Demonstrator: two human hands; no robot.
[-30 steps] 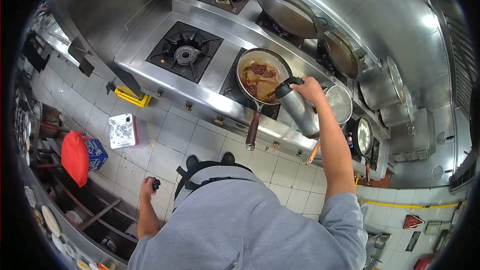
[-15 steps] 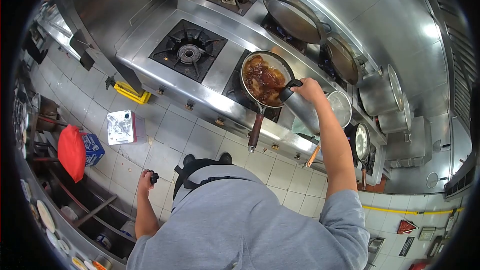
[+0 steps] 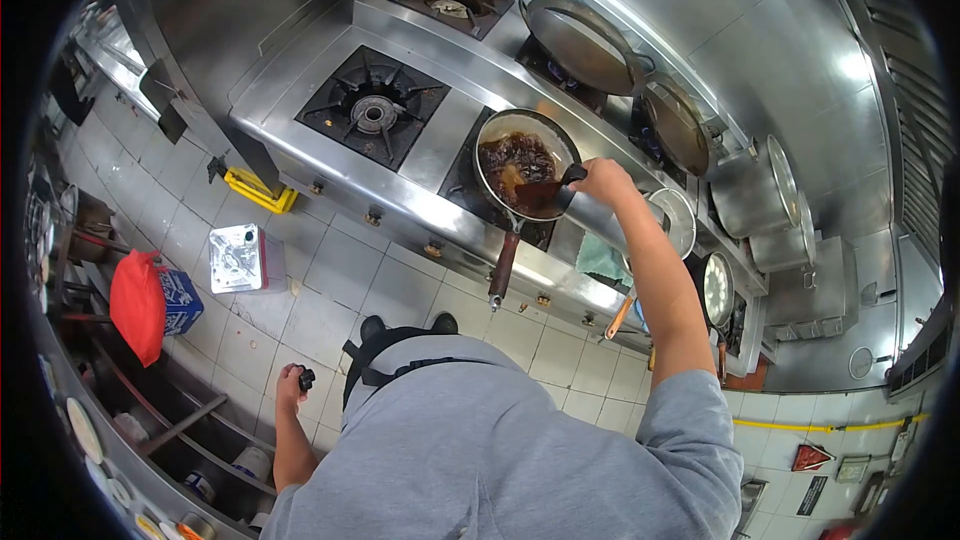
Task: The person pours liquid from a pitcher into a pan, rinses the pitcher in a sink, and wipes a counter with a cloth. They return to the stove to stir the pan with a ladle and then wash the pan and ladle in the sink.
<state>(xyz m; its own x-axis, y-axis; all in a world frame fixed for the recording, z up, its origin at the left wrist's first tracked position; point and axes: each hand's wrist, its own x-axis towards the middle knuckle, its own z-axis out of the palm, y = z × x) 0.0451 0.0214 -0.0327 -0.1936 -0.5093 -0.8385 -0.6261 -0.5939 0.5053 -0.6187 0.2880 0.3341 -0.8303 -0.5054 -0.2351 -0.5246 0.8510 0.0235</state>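
My right hand [image 3: 607, 182] is closed around the black end of a black-handled metal utensil [image 3: 540, 200]. Its broad, shiny part looks dark brown and lies over the near right side of a frying pan [image 3: 488, 172]. Dark, bubbling sauce with brown pieces of food [image 3: 520, 152] fills part of the pan. The pan sits on a front burner, its wooden handle [image 3: 503, 265] pointing toward me. Low on the left, away from the stove, my left hand [image 3: 291, 387] is closed on a small black object [image 3: 306, 378] whose kind I cannot tell.
Left of the pan is an unlit burner [image 3: 373, 114]. Large woks [image 3: 580, 48] stand on the rear burners. To the right are a metal bowl [image 3: 676, 222], a green cloth [image 3: 602, 258] and a pan with white rounds [image 3: 717, 290]. A square tin [image 3: 236, 258] stands on the floor.
The utensil's broad part has swung from beside the pan, over the cloth, to over the sauce. My right hand has shifted slightly left and down. My left hand stays low, holding the black object.
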